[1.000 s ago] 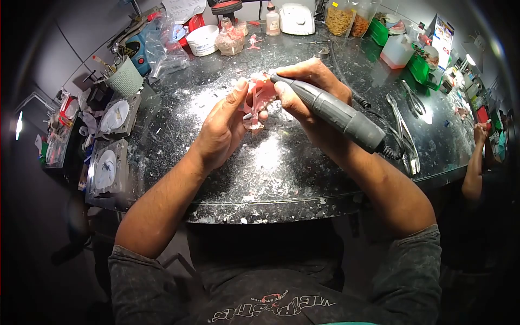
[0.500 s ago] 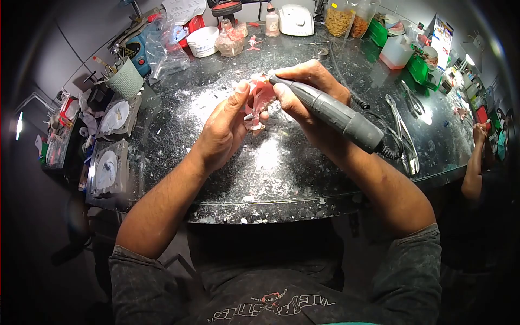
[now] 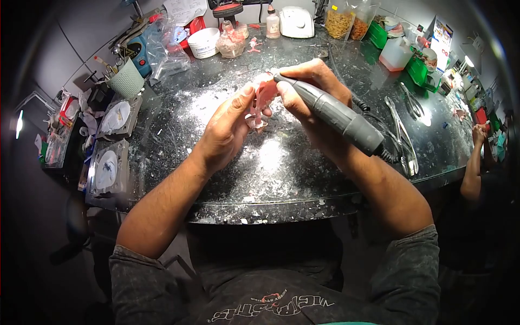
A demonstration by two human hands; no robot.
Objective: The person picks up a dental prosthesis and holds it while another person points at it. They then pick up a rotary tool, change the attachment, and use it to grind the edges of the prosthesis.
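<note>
My left hand (image 3: 225, 130) holds a small pink denture piece (image 3: 262, 98) upright above the dark speckled worktop (image 3: 281, 179). Its thumb presses the piece's left side and the fingers wrap behind it. My right hand (image 3: 311, 89) grips a grey rotary handpiece (image 3: 330, 116) like a pen. The tool's tip touches the top of the pink piece. A coiled black cable (image 3: 387, 157) runs from the tool's rear end. White dust covers the worktop under both hands.
Metal pliers and tongs (image 3: 403, 135) lie to the right. Two metal flasks with white plaster (image 3: 108, 162) sit at the left edge, a green cup of tools (image 3: 125, 78) behind them. Jars, bags and a white tub (image 3: 203, 40) line the back. Another person's arm (image 3: 476, 162) shows far right.
Both hands and the pink piece have shifted slightly right and up. The handpiece tip stays on the piece.
</note>
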